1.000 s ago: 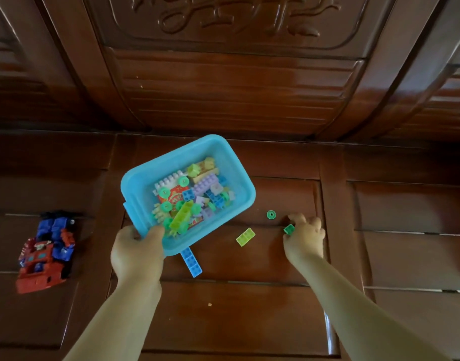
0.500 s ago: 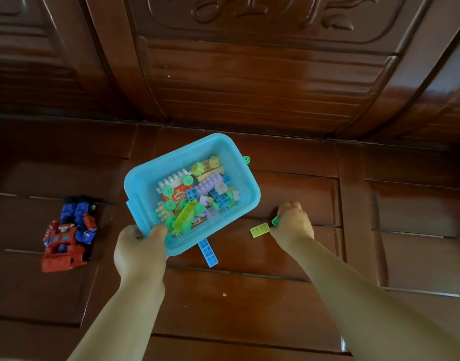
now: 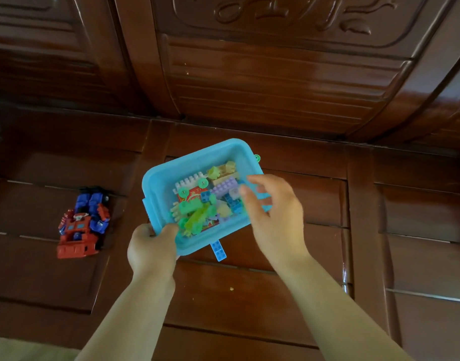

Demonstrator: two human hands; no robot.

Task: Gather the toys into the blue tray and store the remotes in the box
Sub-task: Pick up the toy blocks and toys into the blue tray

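A dark, glossy wooden seat (image 3: 249,295) of slatted panels fills the lower part of the view, and a carved wooden backrest (image 3: 275,74) rises behind it. On the seat, near its middle, sits the blue tray (image 3: 168,173), tilted a little and turned at an angle, its near left corner raised in the grip of the left hand (image 3: 152,246). That hand is closed on the tray's rim, thumb over the top edge and fingers underneath.

The right hand (image 3: 273,212) hovers over the right side of the tray, fingers spread loosely and slightly blurred; whether anything is pinched between its fingertips cannot be told.

Well to the left of the tray, a red and blue toy robot (image 3: 84,222) lies flat on the seat, apart from everything else.

Inside the tray is a heap of toy blocks (image 3: 205,201) in white, purple, green, blue and yellow, with small green wheels among them and a red card beneath.

A light blue block (image 3: 218,250) lies on the seat, sticking out from under the tray's near edge, between the two forearms.

A small green wheel (image 3: 257,158) rests just beside the tray's far right corner, outside it.
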